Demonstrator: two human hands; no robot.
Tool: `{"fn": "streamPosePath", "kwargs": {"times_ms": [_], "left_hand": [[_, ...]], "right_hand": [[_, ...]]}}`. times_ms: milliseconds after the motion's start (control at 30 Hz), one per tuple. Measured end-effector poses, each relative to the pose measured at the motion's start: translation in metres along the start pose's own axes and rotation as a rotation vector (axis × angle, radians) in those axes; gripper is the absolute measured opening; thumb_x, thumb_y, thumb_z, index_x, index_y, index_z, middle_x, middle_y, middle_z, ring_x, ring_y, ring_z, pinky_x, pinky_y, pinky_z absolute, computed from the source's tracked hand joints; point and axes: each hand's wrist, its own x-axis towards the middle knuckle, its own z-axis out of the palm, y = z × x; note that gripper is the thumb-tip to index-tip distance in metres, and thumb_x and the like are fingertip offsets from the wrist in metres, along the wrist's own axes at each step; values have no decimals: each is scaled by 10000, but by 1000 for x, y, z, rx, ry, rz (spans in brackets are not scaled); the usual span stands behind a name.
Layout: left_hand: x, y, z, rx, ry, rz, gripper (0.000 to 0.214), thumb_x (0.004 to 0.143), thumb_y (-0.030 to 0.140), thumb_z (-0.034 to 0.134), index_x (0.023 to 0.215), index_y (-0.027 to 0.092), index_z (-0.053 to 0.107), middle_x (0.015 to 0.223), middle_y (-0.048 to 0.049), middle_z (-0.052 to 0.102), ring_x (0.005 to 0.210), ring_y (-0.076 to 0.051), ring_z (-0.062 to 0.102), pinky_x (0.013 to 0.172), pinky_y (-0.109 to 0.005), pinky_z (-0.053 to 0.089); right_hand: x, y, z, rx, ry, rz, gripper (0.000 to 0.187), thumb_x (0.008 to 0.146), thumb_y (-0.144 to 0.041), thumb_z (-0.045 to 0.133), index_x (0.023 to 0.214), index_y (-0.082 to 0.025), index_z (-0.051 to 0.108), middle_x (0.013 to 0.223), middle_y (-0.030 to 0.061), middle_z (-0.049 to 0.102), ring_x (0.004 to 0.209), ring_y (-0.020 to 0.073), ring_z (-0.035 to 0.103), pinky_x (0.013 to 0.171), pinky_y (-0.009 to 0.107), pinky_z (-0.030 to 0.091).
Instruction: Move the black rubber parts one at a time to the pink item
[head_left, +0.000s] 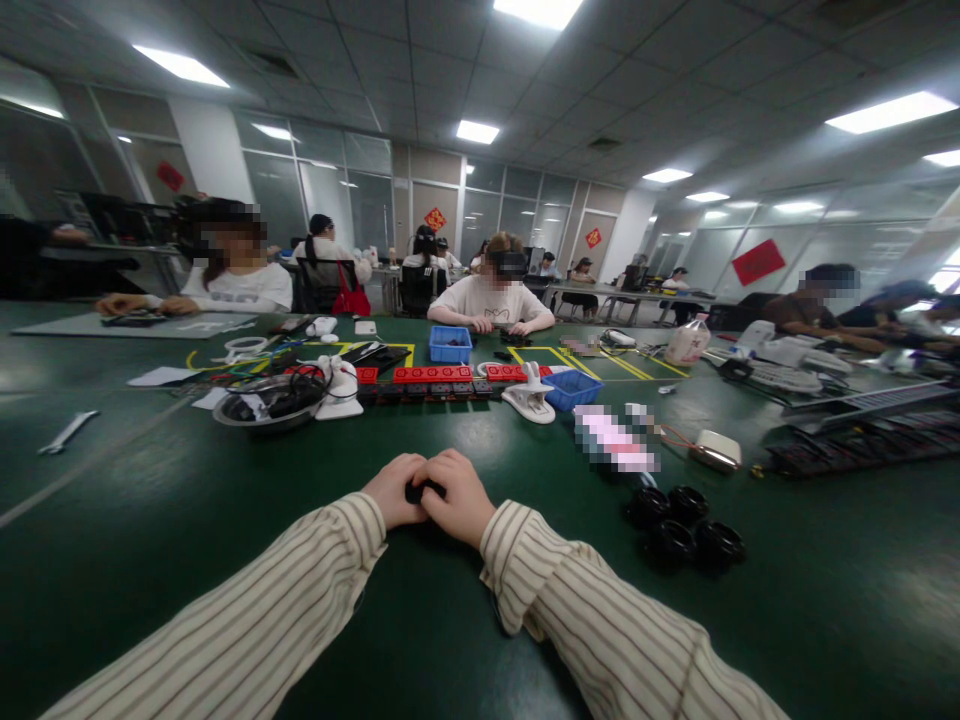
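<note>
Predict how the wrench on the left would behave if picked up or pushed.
The wrench looks like metal, so it is probably stiff and fairly heavy for its size. Lying flat on the green table, it would likely slide or swivel rather than roll. Its shiny surface may feel slightly slippery.

Blown-out white ceiling panels (478, 131), dim left edge, faint sheen on green tabletop (172, 510), wide-angle stretching
</note>
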Motion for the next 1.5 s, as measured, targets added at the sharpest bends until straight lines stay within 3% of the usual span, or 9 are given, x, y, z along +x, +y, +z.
{"fn": "streamPosePath", "kwargs": {"times_ms": [167, 300, 467, 600, 900, 1067, 1233, 1400, 1500], "left_hand": [[1, 1, 0, -15, -10, -11, 314, 554, 232, 663, 847, 179, 565, 894, -27, 586, 879, -229, 553, 831, -358, 446], [0, 6, -1, 18, 0, -41, 495, 552, 328, 719, 985, 163, 547, 927, -52, 585, 889, -255, 556, 824, -384, 451], [-1, 5, -1, 105, -18, -58, 379, 580, 352, 702, 887, 176, 567, 874, -44, 579, 853, -238, 546, 791, -363, 445], [-1, -1, 1, 79, -8, -25, 328, 569, 299, 681, 855, 168, 588, 908, -58, 588, 879, -238, 539, 822, -358, 433], [-2, -5, 3, 16, -37, 31, 348, 542, 263, 681, 864, 156, 605, 982, -64, 592, 944, -257, 537, 883, -376, 420], [-1, 1, 2, 48, 15, -26, 517, 542, 348, 718, 986, 142, 553, 952, -72, 582, 901, -262, 545, 839, -402, 443], [-1, 3, 1, 129, 13, -42, 362, 568, 350, 703, 840, 166, 551, 861, -47, 566, 844, -236, 535, 798, -379, 447], [-1, -1, 3, 89, 24, -9, 336, 551, 262, 689, 856, 166, 584, 911, -55, 588, 890, -235, 538, 845, -368, 438], [-1, -4, 3, 41, 0, 12, 270, 535, 231, 685, 787, 175, 607, 925, -43, 602, 915, -231, 550, 860, -352, 439]], "right_hand": [[-2, -2, -3, 29, 25, -46, 191, 717, -81, 510, 834, -197, 605, 876, 18, 627, 895, 180, 507, 852, 334, 373], [-3, -3, -3, -15, 126, 53, 121, 776, -229, 568, 886, -180, 574, 908, 44, 580, 891, 187, 493, 827, 336, 377], [-1, 0, 1, -80, 116, 157, 152, 769, -317, 610, 788, -176, 559, 821, 28, 549, 819, 176, 479, 769, 318, 377], [0, 0, 2, -55, 71, 101, 41, 733, -193, 603, 756, -184, 570, 796, 17, 567, 820, 173, 486, 775, 312, 374], [-4, -3, 0, 17, 19, -69, 171, 667, -56, 506, 720, -196, 589, 768, 0, 608, 854, 178, 502, 830, 321, 358], [-3, -6, -2, -26, 154, 47, 142, 746, -197, 566, 887, -176, 566, 912, 40, 577, 899, 189, 483, 834, 332, 363], [0, 0, 1, -85, 133, 197, 167, 783, -337, 600, 795, -174, 567, 812, 28, 550, 810, 173, 470, 766, 321, 365], [1, 3, 3, -64, 75, 128, 27, 749, -195, 605, 753, -173, 590, 777, 14, 577, 806, 162, 481, 771, 309, 361], [-1, 1, 3, -31, 39, 18, 119, 704, -77, 558, 735, -182, 603, 761, 2, 602, 827, 165, 492, 800, 311, 359]]}}
